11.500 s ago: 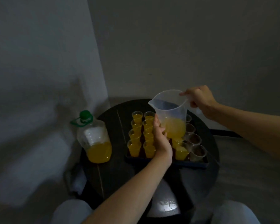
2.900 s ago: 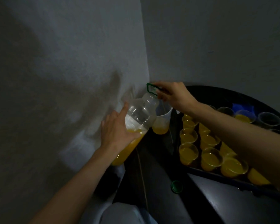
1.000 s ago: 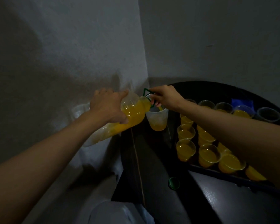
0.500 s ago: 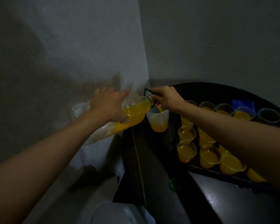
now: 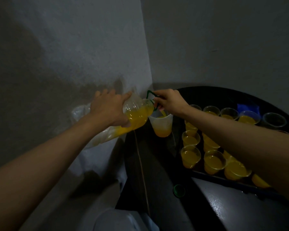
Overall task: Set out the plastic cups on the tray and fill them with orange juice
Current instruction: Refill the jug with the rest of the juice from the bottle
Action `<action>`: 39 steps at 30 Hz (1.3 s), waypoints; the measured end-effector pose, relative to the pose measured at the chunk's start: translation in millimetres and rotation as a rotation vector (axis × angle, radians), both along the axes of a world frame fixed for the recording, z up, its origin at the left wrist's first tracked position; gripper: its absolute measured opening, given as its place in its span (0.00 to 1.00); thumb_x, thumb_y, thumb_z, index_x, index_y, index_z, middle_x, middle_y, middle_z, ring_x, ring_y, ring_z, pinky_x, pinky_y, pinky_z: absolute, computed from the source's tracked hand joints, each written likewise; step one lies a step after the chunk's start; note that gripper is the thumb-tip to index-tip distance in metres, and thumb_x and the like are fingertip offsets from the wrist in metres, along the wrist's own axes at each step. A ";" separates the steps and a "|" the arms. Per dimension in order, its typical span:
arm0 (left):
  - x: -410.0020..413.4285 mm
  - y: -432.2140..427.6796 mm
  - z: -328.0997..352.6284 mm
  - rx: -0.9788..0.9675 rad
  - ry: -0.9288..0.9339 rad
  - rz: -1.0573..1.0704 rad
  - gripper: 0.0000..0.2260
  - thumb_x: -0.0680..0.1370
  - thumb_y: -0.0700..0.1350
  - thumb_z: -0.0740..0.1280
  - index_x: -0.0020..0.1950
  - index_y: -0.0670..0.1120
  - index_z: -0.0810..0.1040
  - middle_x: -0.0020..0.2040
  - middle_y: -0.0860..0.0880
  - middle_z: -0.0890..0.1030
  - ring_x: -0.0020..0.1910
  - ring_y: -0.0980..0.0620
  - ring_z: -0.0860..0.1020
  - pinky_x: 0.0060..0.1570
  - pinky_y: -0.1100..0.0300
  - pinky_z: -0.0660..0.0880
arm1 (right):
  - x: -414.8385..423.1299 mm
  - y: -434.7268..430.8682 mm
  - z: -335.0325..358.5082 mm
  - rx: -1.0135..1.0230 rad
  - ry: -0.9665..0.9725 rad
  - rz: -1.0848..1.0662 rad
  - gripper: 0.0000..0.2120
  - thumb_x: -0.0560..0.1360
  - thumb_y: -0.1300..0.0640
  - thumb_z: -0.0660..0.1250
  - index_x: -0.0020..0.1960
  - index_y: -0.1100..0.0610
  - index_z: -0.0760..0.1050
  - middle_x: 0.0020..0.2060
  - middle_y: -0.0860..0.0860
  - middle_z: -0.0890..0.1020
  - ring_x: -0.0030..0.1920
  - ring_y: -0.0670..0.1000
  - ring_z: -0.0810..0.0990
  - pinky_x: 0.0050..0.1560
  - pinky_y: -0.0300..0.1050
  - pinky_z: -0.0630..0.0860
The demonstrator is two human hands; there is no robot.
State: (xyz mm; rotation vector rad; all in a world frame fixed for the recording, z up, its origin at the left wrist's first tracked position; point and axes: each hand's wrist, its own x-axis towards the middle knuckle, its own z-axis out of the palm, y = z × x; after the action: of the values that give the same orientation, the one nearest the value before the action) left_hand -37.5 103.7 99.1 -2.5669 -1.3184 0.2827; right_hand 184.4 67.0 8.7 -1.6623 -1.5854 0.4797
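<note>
Head view — left hand (image 5: 109,111) around bottle (image 5: 139,114)

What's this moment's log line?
pouring bottle into jug | left hand grips bottle | right hand holds green handle | cap on table

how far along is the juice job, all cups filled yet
Done: cups stand on the tray, and most are filled. In hand: the left hand tips the bottle while the right hand grips its green handle, and juice streams into the jug. Left: at least the empty cup at the tray's far end needs filling; the right arm hides some cups.
</note>
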 end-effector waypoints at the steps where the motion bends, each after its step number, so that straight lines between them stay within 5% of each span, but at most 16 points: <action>1: 0.0 0.2 0.8 0.003 0.002 -0.003 0.51 0.65 0.65 0.77 0.82 0.61 0.53 0.68 0.43 0.72 0.68 0.41 0.69 0.64 0.48 0.64 | 0.2 0.2 0.5 -0.001 -0.001 -0.002 0.13 0.82 0.58 0.63 0.63 0.59 0.79 0.43 0.55 0.85 0.41 0.50 0.85 0.45 0.43 0.83; 18: 0.9 1.3 8.8 0.019 0.016 -0.032 0.51 0.64 0.65 0.77 0.82 0.61 0.55 0.67 0.43 0.73 0.67 0.41 0.69 0.64 0.49 0.64 | 0.2 -4.7 3.0 0.009 0.021 0.000 0.13 0.82 0.58 0.62 0.64 0.59 0.78 0.45 0.56 0.85 0.42 0.50 0.85 0.46 0.45 0.83; 27: 2.9 3.0 19.2 0.059 0.052 -0.041 0.51 0.64 0.65 0.77 0.82 0.61 0.54 0.68 0.43 0.72 0.68 0.41 0.69 0.64 0.49 0.65 | -1.7 -4.4 8.8 0.023 0.124 -0.021 0.13 0.82 0.59 0.62 0.63 0.59 0.79 0.44 0.55 0.84 0.41 0.48 0.84 0.42 0.36 0.81; 39: 4.1 4.2 28.1 0.077 0.091 -0.058 0.51 0.65 0.66 0.77 0.82 0.60 0.54 0.69 0.43 0.72 0.68 0.41 0.69 0.64 0.48 0.64 | -4.5 -7.1 8.7 0.051 0.163 -0.032 0.12 0.82 0.59 0.62 0.62 0.58 0.79 0.42 0.54 0.84 0.42 0.50 0.84 0.45 0.40 0.82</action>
State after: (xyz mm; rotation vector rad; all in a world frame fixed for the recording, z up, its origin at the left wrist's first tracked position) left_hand -33.4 107.9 127.2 -2.4927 -1.1968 0.3267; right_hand 179.9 59.9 17.5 -1.5674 -1.4389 0.5400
